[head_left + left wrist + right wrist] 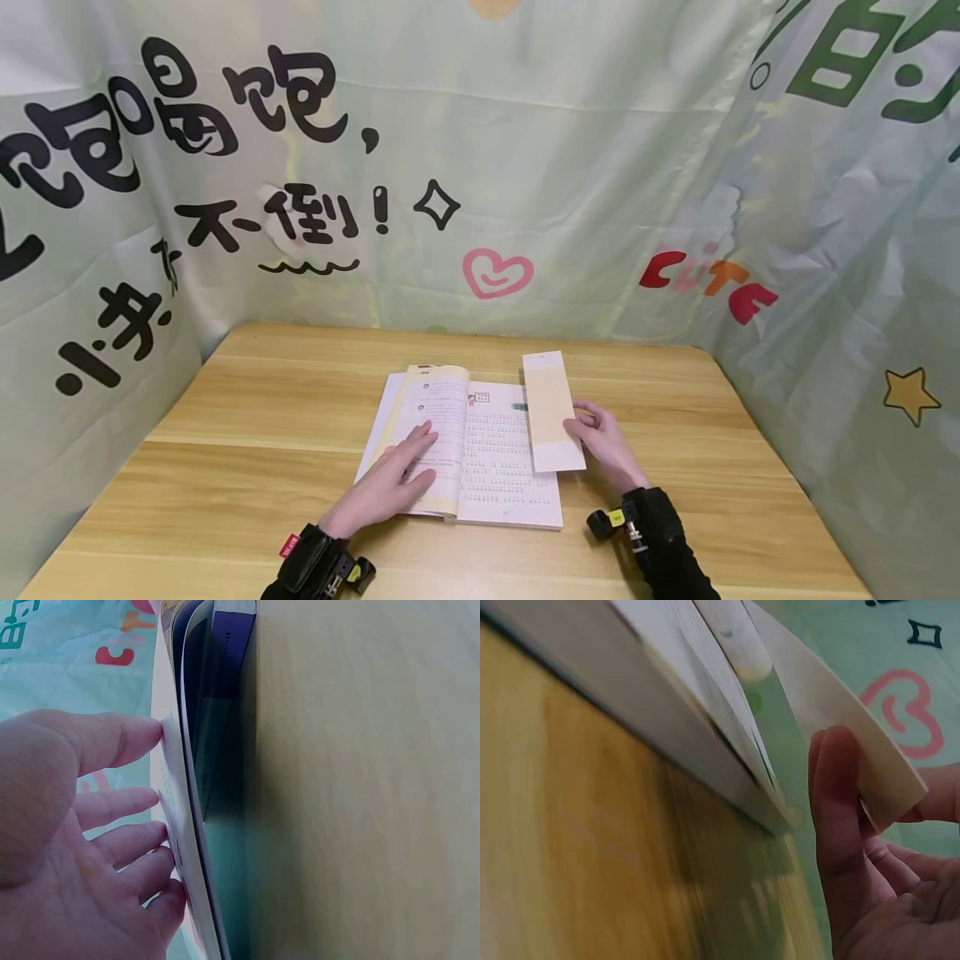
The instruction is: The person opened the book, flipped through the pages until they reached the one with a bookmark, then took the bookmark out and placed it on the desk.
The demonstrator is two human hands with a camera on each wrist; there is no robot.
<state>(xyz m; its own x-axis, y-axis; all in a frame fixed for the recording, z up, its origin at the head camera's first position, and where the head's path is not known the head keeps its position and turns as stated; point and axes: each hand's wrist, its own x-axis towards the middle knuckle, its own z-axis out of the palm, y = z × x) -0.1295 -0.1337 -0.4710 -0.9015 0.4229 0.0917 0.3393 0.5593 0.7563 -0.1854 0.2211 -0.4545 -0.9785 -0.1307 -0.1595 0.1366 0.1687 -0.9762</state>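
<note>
An open book [510, 492] with printed pages lies on the table. On its left page [442, 400] rests my left hand [390, 483], fingers spread and fairly straight; in the left wrist view the fingertips [161, 731] touch the page, which bows up over the table. My right hand [607, 442] pinches a long pale card strip [552, 408], cream in the middle and white at the ends, by its right edge. The strip overlaps the book's right page in the head view. In the right wrist view, thumb and fingers hold the strip [885, 780], which curves above the book's edge [705, 757].
The wooden table [262, 417] extends around the book. Behind and at both sides hangs a printed cloth [585, 192] with large lettering, a pink heart and a star. Each wrist carries a black strap with a small camera [600, 525].
</note>
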